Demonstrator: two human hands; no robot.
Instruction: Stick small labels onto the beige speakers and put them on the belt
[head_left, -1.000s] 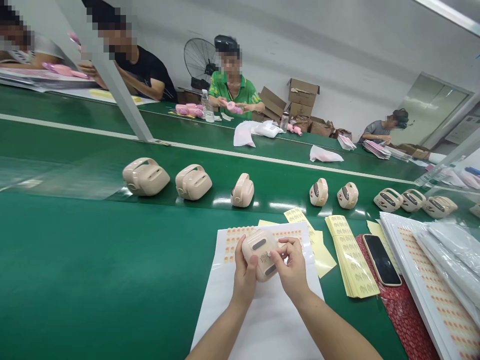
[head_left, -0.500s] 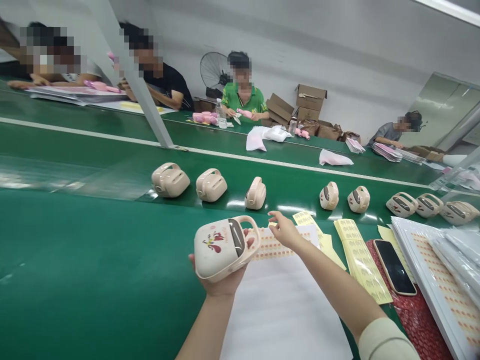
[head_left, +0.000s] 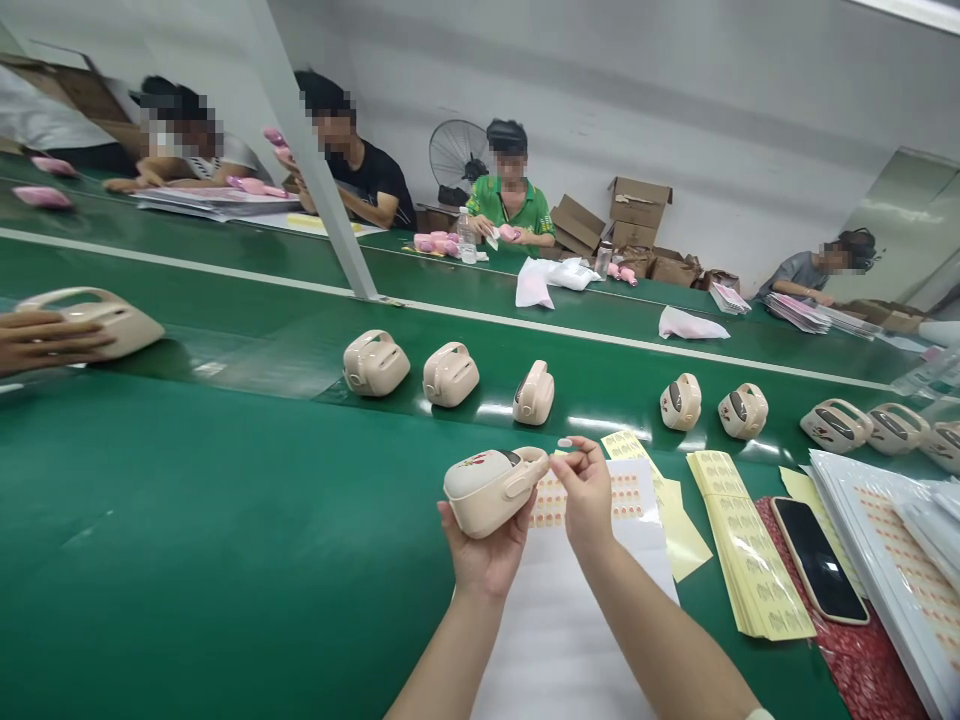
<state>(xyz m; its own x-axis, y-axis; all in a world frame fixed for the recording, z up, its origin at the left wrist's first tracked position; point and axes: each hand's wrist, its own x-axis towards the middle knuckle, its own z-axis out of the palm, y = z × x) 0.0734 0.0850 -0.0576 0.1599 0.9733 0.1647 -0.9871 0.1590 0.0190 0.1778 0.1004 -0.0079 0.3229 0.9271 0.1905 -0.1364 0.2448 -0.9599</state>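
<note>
My left hand (head_left: 491, 560) holds a cream plastic device with a carry handle (head_left: 480, 495) from below, fingers wrapped round its underside. It is tilted side-on, so its red printed picture and dark window show only in part. Thumb and forefinger of my right hand (head_left: 585, 485) are pinched together at the end of the handle. Whatever they hold, if anything, is too small to make out; a small whitish patch shows at one fingertip. Under both hands lies a white sheet with rows of small orange stickers (head_left: 626, 490).
Several like devices (head_left: 450, 375) stand along the green belt (head_left: 600, 385). Another person's hand (head_left: 52, 342) touches one at far left. To my right are yellow sticker sheets (head_left: 739, 545), a phone (head_left: 817, 560) and stacked sheets (head_left: 892, 560). Co-workers sit beyond a slanted post (head_left: 322, 170).
The device has turned in my left hand from face-on to side-on. My right hand has come to its handle and pinched its fingers. Another person's hand and device have appeared at left.
</note>
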